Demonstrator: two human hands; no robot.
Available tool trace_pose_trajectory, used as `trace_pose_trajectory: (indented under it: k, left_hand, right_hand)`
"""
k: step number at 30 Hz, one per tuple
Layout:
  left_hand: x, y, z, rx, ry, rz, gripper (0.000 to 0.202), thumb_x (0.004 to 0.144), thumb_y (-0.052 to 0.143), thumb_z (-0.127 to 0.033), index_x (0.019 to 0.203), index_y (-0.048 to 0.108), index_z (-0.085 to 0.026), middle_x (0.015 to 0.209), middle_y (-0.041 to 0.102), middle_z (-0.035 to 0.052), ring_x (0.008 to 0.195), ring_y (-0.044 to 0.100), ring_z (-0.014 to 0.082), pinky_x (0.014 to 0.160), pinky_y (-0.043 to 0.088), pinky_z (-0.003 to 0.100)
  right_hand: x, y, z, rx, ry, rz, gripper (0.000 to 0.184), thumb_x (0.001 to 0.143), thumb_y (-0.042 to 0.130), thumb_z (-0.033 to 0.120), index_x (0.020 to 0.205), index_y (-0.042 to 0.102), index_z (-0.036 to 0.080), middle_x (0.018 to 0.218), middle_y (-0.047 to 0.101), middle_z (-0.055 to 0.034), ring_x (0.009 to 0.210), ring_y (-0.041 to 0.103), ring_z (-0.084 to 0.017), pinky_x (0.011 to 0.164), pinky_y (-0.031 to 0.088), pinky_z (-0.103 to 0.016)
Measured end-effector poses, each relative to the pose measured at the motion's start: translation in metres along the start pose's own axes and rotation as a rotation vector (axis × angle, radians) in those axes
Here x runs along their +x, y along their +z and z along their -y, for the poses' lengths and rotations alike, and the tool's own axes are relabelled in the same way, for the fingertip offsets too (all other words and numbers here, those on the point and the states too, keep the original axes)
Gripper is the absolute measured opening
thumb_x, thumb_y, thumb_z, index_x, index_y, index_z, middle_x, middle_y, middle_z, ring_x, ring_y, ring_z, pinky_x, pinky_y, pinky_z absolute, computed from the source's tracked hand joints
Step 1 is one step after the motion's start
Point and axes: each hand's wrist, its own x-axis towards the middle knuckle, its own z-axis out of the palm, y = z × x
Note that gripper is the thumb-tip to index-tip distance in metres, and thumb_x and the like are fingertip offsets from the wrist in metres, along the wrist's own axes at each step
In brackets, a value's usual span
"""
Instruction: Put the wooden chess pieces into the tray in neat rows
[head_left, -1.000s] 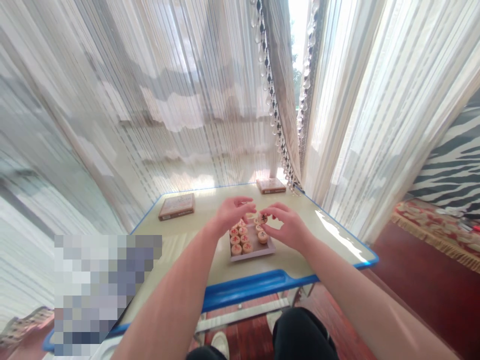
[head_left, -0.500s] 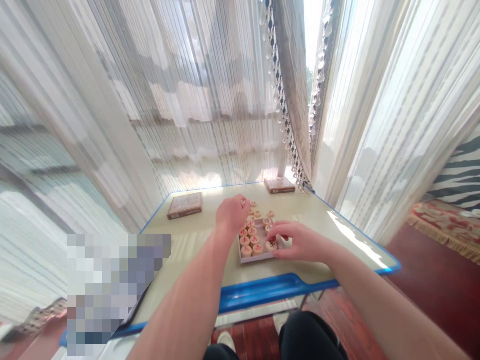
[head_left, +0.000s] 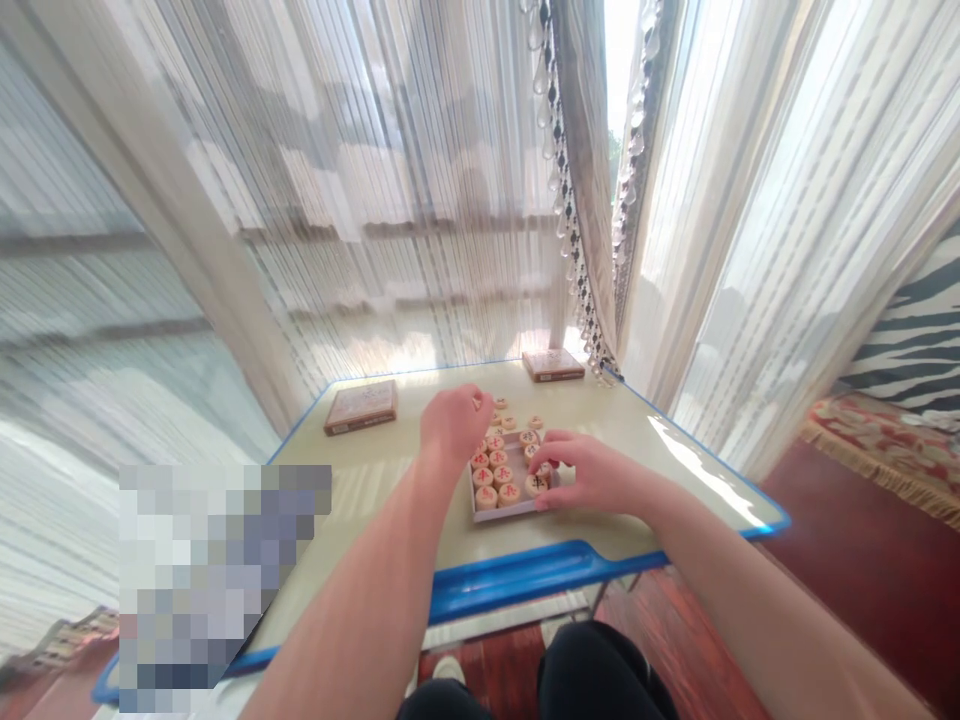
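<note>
A shallow white tray (head_left: 501,512) on the cream table (head_left: 390,470) holds rows of round wooden chess pieces (head_left: 495,477) with red and black characters. My right hand (head_left: 585,474) rests at the tray's right side, fingers curled and pinching a black-marked piece (head_left: 536,485) down in the tray. My left hand (head_left: 454,428) hovers over the tray's far end, fingers curled around something I cannot make out, beside several loose pieces (head_left: 517,422) on the table.
A brown flat box (head_left: 361,406) lies at the table's far left and a second box (head_left: 553,364) at the far right. Striped curtains hang close behind. The table has a blue rim (head_left: 525,575). A red rug lies to the right.
My right hand has come down from above the tray and set the black-marked piece into it. My left hand has moved to the tray's far end and closed more.
</note>
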Motion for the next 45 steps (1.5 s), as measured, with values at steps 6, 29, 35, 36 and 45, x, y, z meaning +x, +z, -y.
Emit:
trace_pose_trajectory:
  k: [6, 29, 35, 36, 45]
  left_hand:
    - [0.0, -0.0032, -0.0026, 0.009, -0.001, -0.01, 0.034, 0.082, 0.043, -0.041, 0.081, 0.069, -0.02, 0.074, 0.069, 0.0068, 0.071, 0.06, 0.0208, 0.057, 0.037, 0.027]
    - [-0.0014, -0.0073, -0.0059, -0.005, 0.025, -0.122, 0.035, 0.082, 0.04, -0.037, 0.067, 0.066, -0.019, 0.063, 0.064, 0.005, 0.062, 0.055, 0.0171, 0.052, 0.028, 0.026]
    - [-0.0018, -0.006, -0.0053, 0.0, 0.05, -0.096, 0.035, 0.082, 0.04, -0.037, 0.064, 0.065, -0.019, 0.061, 0.063, 0.0044, 0.058, 0.052, 0.0158, 0.052, 0.027, 0.026]
    - [-0.0017, -0.006, -0.0052, 0.003, 0.055, -0.097, 0.035, 0.082, 0.04, -0.037, 0.064, 0.064, -0.019, 0.06, 0.062, 0.0043, 0.058, 0.052, 0.0158, 0.052, 0.027, 0.027]
    - [-0.0013, -0.0062, -0.0055, 0.0, 0.041, -0.097, 0.035, 0.081, 0.041, -0.038, 0.061, 0.063, -0.018, 0.059, 0.061, 0.0045, 0.058, 0.051, 0.016, 0.051, 0.025, 0.027]
  right_hand:
    - [0.0007, -0.001, 0.0009, 0.009, -0.013, 0.029, 0.021, 0.069, 0.069, 0.039, 0.083, 0.068, 0.023, 0.082, 0.059, -0.0018, 0.076, 0.056, -0.016, 0.069, 0.045, -0.027]
    - [-0.0029, -0.0044, 0.004, -0.02, -0.145, -0.036, 0.014, 0.078, 0.059, 0.023, 0.086, 0.07, 0.021, 0.087, 0.051, -0.005, 0.085, 0.053, -0.016, 0.079, 0.044, -0.03]
    - [-0.0016, 0.0002, 0.0044, -0.089, -0.227, 0.012, 0.016, 0.077, 0.058, 0.021, 0.084, 0.072, 0.022, 0.084, 0.052, -0.0052, 0.079, 0.05, -0.016, 0.074, 0.043, -0.03]
    - [-0.0014, 0.0005, 0.0039, -0.098, -0.235, 0.016, 0.016, 0.077, 0.058, 0.021, 0.083, 0.072, 0.022, 0.083, 0.052, -0.0051, 0.078, 0.049, -0.016, 0.074, 0.042, -0.03]
    - [-0.0029, -0.0012, 0.0038, -0.073, -0.198, 0.002, 0.017, 0.079, 0.056, 0.025, 0.082, 0.072, 0.02, 0.085, 0.054, -0.0063, 0.079, 0.05, -0.016, 0.073, 0.043, -0.031]
